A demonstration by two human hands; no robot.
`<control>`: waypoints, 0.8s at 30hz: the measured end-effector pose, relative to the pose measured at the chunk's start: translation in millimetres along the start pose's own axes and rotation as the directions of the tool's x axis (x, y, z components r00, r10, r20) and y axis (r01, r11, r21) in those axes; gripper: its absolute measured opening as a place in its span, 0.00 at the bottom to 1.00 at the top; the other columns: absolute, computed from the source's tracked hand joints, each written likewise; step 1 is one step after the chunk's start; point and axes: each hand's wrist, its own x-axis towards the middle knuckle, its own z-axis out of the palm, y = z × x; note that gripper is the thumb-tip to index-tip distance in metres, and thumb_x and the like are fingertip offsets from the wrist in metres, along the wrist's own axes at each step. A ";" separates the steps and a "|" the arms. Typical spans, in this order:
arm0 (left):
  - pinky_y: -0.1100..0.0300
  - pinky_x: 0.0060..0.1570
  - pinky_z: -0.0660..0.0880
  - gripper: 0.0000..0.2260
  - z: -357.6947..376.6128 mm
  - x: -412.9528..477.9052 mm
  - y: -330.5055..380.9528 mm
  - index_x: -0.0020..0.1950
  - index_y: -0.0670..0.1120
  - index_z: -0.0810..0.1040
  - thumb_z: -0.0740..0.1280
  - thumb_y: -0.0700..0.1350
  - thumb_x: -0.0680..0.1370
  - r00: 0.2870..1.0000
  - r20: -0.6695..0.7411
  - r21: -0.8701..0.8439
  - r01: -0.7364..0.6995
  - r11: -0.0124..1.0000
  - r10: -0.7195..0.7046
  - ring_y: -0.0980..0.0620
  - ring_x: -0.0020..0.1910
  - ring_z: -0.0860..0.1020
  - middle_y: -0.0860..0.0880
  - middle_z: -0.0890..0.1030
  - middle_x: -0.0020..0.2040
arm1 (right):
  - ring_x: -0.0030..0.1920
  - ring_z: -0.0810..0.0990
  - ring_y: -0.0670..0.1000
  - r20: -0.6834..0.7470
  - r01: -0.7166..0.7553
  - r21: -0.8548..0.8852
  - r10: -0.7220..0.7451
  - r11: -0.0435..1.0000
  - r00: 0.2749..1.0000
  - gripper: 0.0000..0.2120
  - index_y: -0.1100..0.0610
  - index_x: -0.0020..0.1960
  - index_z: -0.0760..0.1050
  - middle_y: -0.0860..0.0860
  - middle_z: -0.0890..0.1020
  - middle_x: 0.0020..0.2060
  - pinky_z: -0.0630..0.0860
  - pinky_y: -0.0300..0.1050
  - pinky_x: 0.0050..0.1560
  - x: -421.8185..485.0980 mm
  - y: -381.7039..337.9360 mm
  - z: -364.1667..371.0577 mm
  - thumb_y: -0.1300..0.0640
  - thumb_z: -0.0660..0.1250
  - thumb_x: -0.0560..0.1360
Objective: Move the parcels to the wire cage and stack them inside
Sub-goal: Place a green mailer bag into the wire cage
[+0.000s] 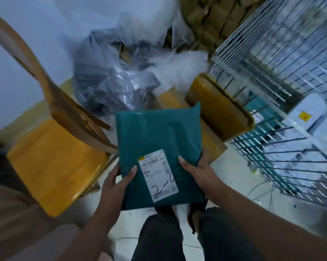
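Observation:
A teal plastic parcel (159, 140) with a white shipping label is held in front of me at centre. My left hand (117, 183) grips its lower left edge, thumb on top. Gripping the lower right edge is my right hand (194, 166), its thumb beside the label. The wire cage (290, 76) stands to the right, its near side lower. Inside it lie a white box (309, 113) with a yellow sticker and teal parcels (257, 110). The parcel I hold is left of the cage, outside it.
A wooden chair with a yellow seat (53, 162) stands at left. A clear bag of grey parcels (110, 78) lies behind. A brown taped box (217, 106) leans at the cage's corner. Cardboard boxes (219, 19) are stacked at the back. My legs are below.

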 end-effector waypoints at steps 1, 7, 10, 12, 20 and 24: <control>0.51 0.43 0.85 0.28 7.9 -11.9 28.2 0.64 0.66 0.81 0.81 0.66 0.65 0.998 0.048 0.021 -0.039 0.999 0.038 0.52 0.52 0.87 0.56 0.86 0.59 | 0.63 0.81 0.52 -0.037 0.014 0.040 -0.013 0.999 0.999 0.49 0.47 0.72 0.61 0.48 0.77 0.66 0.81 0.55 0.63 -13.0 -24.4 -8.4 0.32 0.79 0.60; 0.45 0.54 0.83 0.17 64.3 -58.1 162.3 0.65 0.60 0.82 0.76 0.54 0.76 0.941 0.220 0.022 -0.267 0.963 0.256 0.45 0.57 0.86 0.49 0.87 0.59 | 0.52 0.87 0.51 -0.131 0.167 0.169 -0.146 0.971 0.981 0.37 0.41 0.57 0.66 0.47 0.81 0.60 0.86 0.47 0.45 -76.4 -148.3 -63.7 0.35 0.83 0.57; 0.47 0.52 0.84 0.22 83.4 -71.7 205.6 0.68 0.55 0.81 0.77 0.53 0.74 0.920 0.266 -0.017 -0.295 0.955 0.289 0.43 0.56 0.86 0.46 0.87 0.59 | 0.49 0.89 0.54 -0.137 0.216 0.208 -0.190 0.954 0.972 0.42 0.47 0.61 0.67 0.53 0.84 0.59 0.86 0.52 0.44 -108.5 -186.0 -86.2 0.40 0.86 0.56; 0.44 0.55 0.83 0.24 94.2 -79.4 230.6 0.68 0.54 0.81 0.77 0.54 0.72 0.904 0.296 -0.030 -0.315 0.949 0.309 0.41 0.57 0.86 0.44 0.86 0.59 | 0.49 0.89 0.58 -0.143 0.236 0.222 -0.208 0.946 0.968 0.44 0.48 0.63 0.67 0.55 0.85 0.58 0.86 0.55 0.45 -130.7 -200.2 -99.0 0.43 0.87 0.56; 0.47 0.55 0.83 0.18 137.0 -110.7 304.6 0.64 0.55 0.84 0.78 0.54 0.75 0.807 0.479 0.006 -0.396 0.918 0.345 0.44 0.58 0.86 0.47 0.87 0.60 | 0.56 0.87 0.63 -0.135 0.300 0.440 -0.268 0.846 0.954 0.36 0.55 0.69 0.76 0.60 0.87 0.58 0.85 0.55 0.49 -205.8 -223.3 -125.9 0.48 0.85 0.66; 0.53 0.45 0.85 0.28 151.9 -115.1 320.9 0.67 0.49 0.83 0.80 0.61 0.70 0.727 0.663 0.037 -0.267 0.963 0.176 0.45 0.57 0.86 0.42 0.84 0.64 | 0.58 0.87 0.63 -0.253 0.359 0.545 -0.259 0.758 0.932 0.28 0.57 0.69 0.78 0.60 0.86 0.59 0.85 0.56 0.50 -230.0 -232.5 -139.9 0.50 0.81 0.72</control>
